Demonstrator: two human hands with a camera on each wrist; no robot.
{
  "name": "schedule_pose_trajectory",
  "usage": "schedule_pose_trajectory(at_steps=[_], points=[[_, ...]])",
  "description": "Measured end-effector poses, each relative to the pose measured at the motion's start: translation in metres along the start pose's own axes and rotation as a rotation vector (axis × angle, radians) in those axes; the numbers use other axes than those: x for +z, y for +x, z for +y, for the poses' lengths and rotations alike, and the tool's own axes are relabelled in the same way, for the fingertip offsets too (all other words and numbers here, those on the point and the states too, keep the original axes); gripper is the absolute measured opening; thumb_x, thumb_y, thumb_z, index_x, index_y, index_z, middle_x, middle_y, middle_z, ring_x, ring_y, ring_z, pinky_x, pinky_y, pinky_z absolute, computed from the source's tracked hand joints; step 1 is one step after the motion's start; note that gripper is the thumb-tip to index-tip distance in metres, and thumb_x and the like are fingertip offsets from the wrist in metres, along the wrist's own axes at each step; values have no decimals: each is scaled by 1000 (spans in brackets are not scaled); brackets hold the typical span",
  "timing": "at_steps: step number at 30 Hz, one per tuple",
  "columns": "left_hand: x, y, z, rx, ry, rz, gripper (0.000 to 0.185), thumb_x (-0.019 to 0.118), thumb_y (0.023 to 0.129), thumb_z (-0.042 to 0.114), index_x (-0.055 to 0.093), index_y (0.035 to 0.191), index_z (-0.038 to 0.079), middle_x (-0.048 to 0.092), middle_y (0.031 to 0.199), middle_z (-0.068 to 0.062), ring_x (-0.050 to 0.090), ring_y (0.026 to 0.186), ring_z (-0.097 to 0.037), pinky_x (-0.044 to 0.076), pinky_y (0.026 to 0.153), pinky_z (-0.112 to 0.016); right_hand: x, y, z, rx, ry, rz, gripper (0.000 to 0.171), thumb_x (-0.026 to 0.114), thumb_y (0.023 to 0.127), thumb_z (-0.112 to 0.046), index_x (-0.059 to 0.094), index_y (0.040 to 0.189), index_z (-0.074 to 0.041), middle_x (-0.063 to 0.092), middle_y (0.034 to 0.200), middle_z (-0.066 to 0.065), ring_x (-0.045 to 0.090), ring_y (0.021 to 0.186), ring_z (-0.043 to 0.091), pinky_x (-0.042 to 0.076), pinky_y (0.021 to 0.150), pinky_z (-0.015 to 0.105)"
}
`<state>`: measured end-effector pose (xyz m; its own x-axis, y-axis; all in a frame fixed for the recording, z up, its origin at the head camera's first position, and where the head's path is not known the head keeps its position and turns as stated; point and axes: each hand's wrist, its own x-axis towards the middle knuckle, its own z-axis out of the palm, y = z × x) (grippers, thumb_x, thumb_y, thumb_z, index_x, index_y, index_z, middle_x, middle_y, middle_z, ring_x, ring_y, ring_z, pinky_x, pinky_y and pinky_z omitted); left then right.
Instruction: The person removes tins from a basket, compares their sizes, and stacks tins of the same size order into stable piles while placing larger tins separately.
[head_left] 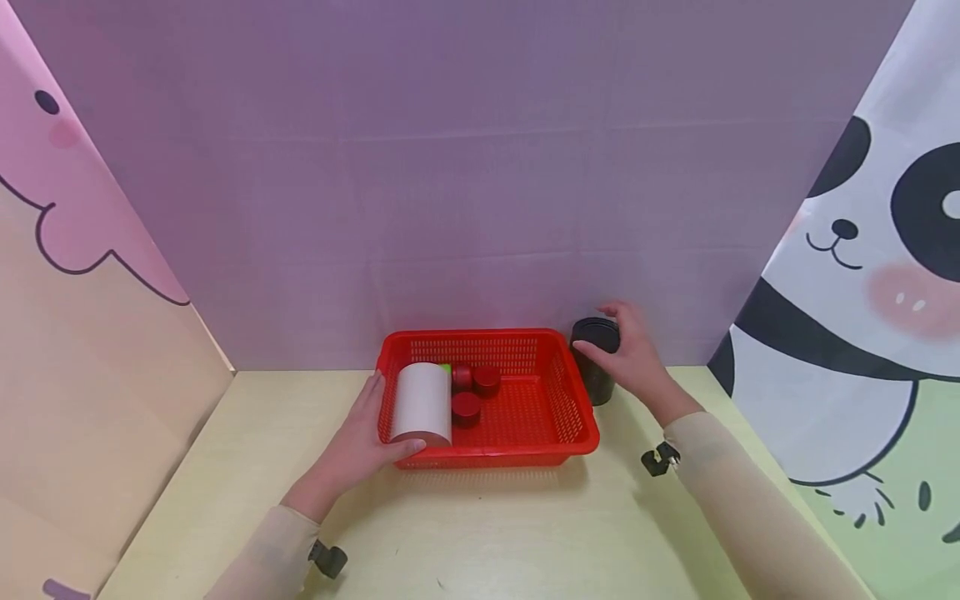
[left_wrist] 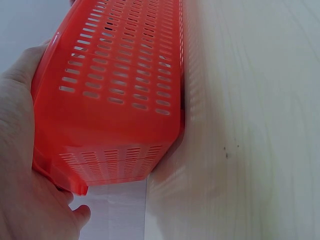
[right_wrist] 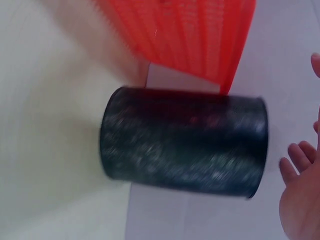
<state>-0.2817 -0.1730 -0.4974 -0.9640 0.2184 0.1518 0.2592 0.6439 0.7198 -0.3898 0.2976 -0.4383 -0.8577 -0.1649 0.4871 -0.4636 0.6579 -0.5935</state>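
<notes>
A red plastic basket with slotted sides stands on the table. My left hand holds its near left corner, with the thumb over the front rim and the fingers along the left side. Inside the basket, at the left, lies a white cylinder beside several small dark-red round pieces. Right of the basket stands a black cylindrical canister, upright. My right hand is spread around its top, thumb and fingers apart; in the right wrist view the fingers stay off the canister.
The pale wooden table meets a purple cloth backdrop just behind the basket and canister. A panda-printed panel rises at the right and a pink and beige panel at the left. A bit of green shows behind the white cylinder.
</notes>
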Motion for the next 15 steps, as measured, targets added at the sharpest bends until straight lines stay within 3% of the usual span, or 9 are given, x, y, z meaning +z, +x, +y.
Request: schedule_pose_trajectory(at_steps=[15], points=[[0,-1,0,-7,0,2,137,92,84,60,6,178,10,9,184,-14,17,167,-41,49,116,-65,29,28,-58,-30,37,-352,83,86,98,-35,43,164,-9,45,163,22,47,148,44,48,117,68]])
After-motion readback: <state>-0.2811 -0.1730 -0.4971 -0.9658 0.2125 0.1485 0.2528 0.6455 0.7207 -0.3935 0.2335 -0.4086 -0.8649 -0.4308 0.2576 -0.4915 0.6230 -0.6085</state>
